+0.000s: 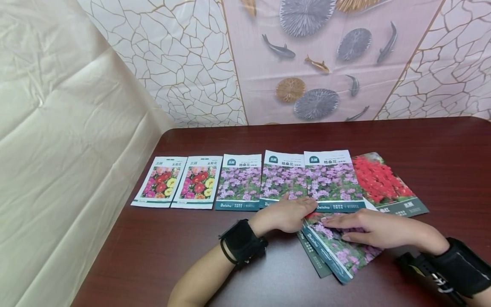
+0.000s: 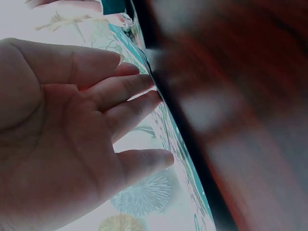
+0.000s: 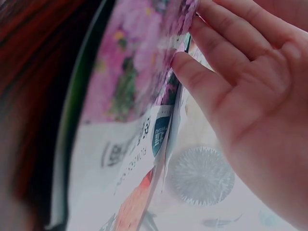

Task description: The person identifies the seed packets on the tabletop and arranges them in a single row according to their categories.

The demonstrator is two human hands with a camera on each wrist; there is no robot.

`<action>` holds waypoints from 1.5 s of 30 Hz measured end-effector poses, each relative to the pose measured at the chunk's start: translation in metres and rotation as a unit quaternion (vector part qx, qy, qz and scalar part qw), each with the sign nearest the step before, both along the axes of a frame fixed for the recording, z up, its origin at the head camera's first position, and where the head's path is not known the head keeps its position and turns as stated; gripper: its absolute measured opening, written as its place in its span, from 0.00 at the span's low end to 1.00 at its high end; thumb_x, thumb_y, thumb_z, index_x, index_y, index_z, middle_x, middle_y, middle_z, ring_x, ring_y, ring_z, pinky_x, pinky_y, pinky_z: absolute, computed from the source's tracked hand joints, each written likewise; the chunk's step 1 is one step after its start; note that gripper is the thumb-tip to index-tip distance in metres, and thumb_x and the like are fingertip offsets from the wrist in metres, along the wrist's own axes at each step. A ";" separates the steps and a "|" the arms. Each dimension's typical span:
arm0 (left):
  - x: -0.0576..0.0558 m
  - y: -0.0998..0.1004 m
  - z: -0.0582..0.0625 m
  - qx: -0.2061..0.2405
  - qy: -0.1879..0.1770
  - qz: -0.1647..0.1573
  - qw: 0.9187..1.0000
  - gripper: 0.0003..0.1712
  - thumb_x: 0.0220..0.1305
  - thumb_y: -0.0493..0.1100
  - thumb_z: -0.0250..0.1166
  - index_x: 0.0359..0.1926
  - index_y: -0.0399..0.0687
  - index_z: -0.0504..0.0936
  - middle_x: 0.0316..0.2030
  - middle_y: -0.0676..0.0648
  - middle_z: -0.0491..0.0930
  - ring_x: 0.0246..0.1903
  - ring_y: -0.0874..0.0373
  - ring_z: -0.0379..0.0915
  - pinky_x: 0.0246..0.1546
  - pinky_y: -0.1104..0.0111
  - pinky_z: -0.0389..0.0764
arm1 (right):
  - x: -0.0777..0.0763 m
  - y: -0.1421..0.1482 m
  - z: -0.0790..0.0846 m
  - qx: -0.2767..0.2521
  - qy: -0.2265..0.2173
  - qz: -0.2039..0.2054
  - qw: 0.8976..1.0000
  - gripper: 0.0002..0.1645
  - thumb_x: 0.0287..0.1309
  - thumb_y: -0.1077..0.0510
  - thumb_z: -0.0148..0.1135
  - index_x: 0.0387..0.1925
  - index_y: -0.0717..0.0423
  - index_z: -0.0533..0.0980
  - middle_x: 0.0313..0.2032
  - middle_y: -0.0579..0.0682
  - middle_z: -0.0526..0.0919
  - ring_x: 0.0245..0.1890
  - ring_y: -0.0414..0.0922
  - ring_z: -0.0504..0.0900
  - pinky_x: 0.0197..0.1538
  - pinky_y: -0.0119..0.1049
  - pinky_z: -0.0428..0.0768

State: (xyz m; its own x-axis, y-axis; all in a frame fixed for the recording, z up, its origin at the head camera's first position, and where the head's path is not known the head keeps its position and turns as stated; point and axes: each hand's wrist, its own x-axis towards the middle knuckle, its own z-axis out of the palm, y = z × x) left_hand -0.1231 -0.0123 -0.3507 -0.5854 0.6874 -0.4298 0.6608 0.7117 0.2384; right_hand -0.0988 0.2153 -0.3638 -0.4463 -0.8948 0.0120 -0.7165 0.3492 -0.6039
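Head view: saw black straps (image 1: 456, 266) on both wrists, nearest of all, above the dark red table (image 1: 153, 264). Just past them, right of the table's middle, found a loose purple packet (image 1: 347, 256) lying aslant, with a lower packet (image 1: 313, 256) poking out beneath, dark green band showing. Saw the right hand (image 1: 368, 228) on that loose purple packet, fingers straight and released, tips touching the printed face; saw likewise in the right wrist view.

Next, saw the left hand (image 1: 285, 214) over the near ends of the middle and right purple row packets (image 1: 331, 183), fingers extended and released; in the left wrist view, saw them slightly spread, tips at the packets' edges.

Farther off, traced the row itself, parallel to the table's far edge: two mixed packets (image 1: 197, 183) by the left edge, then three purple ones, close together, white tops toward the far edge. Found a red packet (image 1: 387, 183) at the row's right end, slanted, partly under the last purple one.

Beyond the rounded far left corner, saw pale cloth (image 1: 57, 128); behind the far edge, a wall (image 1: 184, 51) with gold cracks, fish and discs.
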 end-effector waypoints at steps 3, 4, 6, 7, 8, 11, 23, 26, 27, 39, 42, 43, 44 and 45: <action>0.000 0.000 0.000 -0.005 0.002 -0.001 1.000 0.34 0.65 0.36 0.49 0.70 0.53 0.51 0.69 0.55 0.48 0.67 0.65 0.38 0.65 0.57 0.40 | -0.001 0.005 -0.001 -0.011 -0.025 0.004 1.000 0.25 0.64 0.59 0.52 0.62 0.56 0.66 0.58 0.57 0.71 0.50 0.35 0.71 0.38 0.27 0.73; 0.000 0.000 0.000 -0.006 0.003 -0.001 1.000 0.34 0.65 0.36 0.48 0.70 0.53 0.51 0.69 0.55 0.47 0.67 0.65 0.38 0.65 0.57 0.40 | -0.002 0.007 -0.001 -0.013 -0.031 0.004 0.999 0.25 0.64 0.59 0.52 0.62 0.56 0.66 0.58 0.57 0.71 0.48 0.35 0.71 0.37 0.27 0.73; 0.000 0.000 0.000 -0.011 0.004 -0.002 1.000 0.33 0.66 0.36 0.46 0.70 0.54 0.50 0.69 0.55 0.47 0.67 0.66 0.38 0.65 0.57 0.40 | -0.002 0.012 -0.001 -0.024 -0.053 0.008 0.998 0.25 0.64 0.60 0.52 0.63 0.57 0.65 0.58 0.58 0.70 0.42 0.33 0.72 0.34 0.25 0.72; 0.001 0.000 0.000 -0.013 0.004 -0.002 1.000 0.32 0.67 0.37 0.46 0.70 0.54 0.50 0.69 0.56 0.47 0.67 0.66 0.37 0.65 0.57 0.40 | -0.003 0.014 -0.002 -0.029 -0.062 0.010 0.998 0.25 0.64 0.61 0.52 0.63 0.57 0.65 0.58 0.58 0.70 0.39 0.32 0.72 0.33 0.24 0.72; 0.001 0.000 0.001 -0.013 0.004 -0.001 1.000 0.32 0.67 0.36 0.45 0.70 0.54 0.50 0.69 0.56 0.47 0.67 0.66 0.37 0.65 0.57 0.40 | -0.003 0.017 -0.002 -0.034 -0.073 0.011 0.997 0.25 0.64 0.62 0.52 0.63 0.58 0.65 0.59 0.58 0.70 0.35 0.32 0.71 0.31 0.24 0.71; 0.001 0.000 0.001 -0.013 0.004 -0.002 1.000 0.32 0.67 0.36 0.45 0.70 0.54 0.50 0.69 0.56 0.47 0.67 0.66 0.37 0.66 0.58 0.40 | -0.004 0.024 -0.003 -0.043 -0.097 0.013 0.994 0.26 0.63 0.64 0.51 0.63 0.59 0.65 0.59 0.57 0.69 0.31 0.30 0.70 0.29 0.24 0.72; 0.003 -0.001 0.000 -0.007 0.004 -0.002 1.000 0.29 0.70 0.40 0.43 0.70 0.54 0.51 0.69 0.56 0.47 0.67 0.67 0.38 0.66 0.58 0.41 | -0.006 0.046 0.003 -0.007 -0.049 -0.026 0.998 0.24 0.61 0.60 0.55 0.60 0.54 0.69 0.57 0.51 0.73 0.49 0.30 0.71 0.38 0.24 0.74; 0.003 -0.001 -0.001 -0.007 0.004 -0.001 1.000 0.29 0.70 0.40 0.43 0.70 0.54 0.51 0.69 0.56 0.47 0.67 0.67 0.38 0.66 0.58 0.41 | -0.006 0.050 0.006 -0.016 -0.004 -0.048 0.999 0.23 0.58 0.61 0.59 0.57 0.52 0.73 0.53 0.48 0.76 0.49 0.30 0.72 0.39 0.22 0.73; 0.003 -0.001 0.000 -0.007 0.005 -0.001 1.000 0.29 0.70 0.40 0.43 0.70 0.55 0.51 0.69 0.56 0.47 0.67 0.67 0.38 0.66 0.58 0.41 | -0.006 0.051 0.007 -0.023 0.015 -0.059 0.998 0.23 0.56 0.62 0.61 0.55 0.52 0.74 0.51 0.47 0.78 0.47 0.30 0.73 0.38 0.21 0.73; 0.004 -0.001 0.001 -0.011 0.014 -0.003 1.000 0.28 0.70 0.41 0.43 0.70 0.54 0.53 0.69 0.56 0.48 0.67 0.66 0.39 0.65 0.57 0.41 | -0.008 0.053 0.004 0.076 0.105 -0.279 0.951 0.38 0.42 0.54 0.72 0.55 0.66 0.70 0.52 0.64 0.73 0.51 0.61 0.71 0.45 0.57 0.73; 0.004 0.000 0.000 -0.015 0.018 -0.008 1.000 0.28 0.70 0.41 0.43 0.69 0.55 0.54 0.69 0.56 0.48 0.67 0.66 0.39 0.65 0.56 0.41 | -0.010 0.054 0.000 0.096 0.052 -0.273 0.956 0.47 0.43 0.48 0.71 0.59 0.69 0.64 0.57 0.71 0.66 0.55 0.67 0.65 0.50 0.63 0.65; 0.004 0.000 0.000 -0.016 0.019 -0.009 1.000 0.27 0.70 0.41 0.43 0.69 0.56 0.54 0.69 0.56 0.48 0.67 0.66 0.38 0.65 0.56 0.42 | -0.011 0.054 -0.002 0.101 0.040 -0.270 0.957 0.49 0.43 0.46 0.71 0.60 0.69 0.62 0.57 0.71 0.64 0.55 0.68 0.64 0.51 0.64 0.63; 0.004 0.000 0.000 -0.017 0.020 -0.010 1.000 0.27 0.71 0.41 0.42 0.69 0.56 0.54 0.69 0.56 0.48 0.67 0.66 0.38 0.65 0.56 0.42 | -0.011 0.055 -0.003 0.104 0.026 -0.266 0.958 0.51 0.43 0.45 0.70 0.62 0.69 0.61 0.58 0.72 0.63 0.56 0.69 0.62 0.51 0.65 0.61; 0.004 0.000 0.000 -0.018 0.020 -0.010 1.000 0.27 0.71 0.41 0.42 0.69 0.56 0.54 0.69 0.56 0.47 0.67 0.66 0.38 0.65 0.56 0.42 | -0.012 0.055 -0.005 0.106 0.014 -0.264 0.959 0.52 0.43 0.44 0.70 0.62 0.69 0.60 0.59 0.73 0.62 0.57 0.69 0.61 0.52 0.66 0.59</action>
State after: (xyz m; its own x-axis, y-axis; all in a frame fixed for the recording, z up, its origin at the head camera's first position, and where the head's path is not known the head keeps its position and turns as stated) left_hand -0.1189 -0.0123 -0.3509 -0.5890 0.6838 -0.4307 0.6838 0.7057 0.1853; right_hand -0.1104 0.2706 -0.3683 -0.8401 -0.5275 -0.1264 -0.4206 0.7806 -0.4624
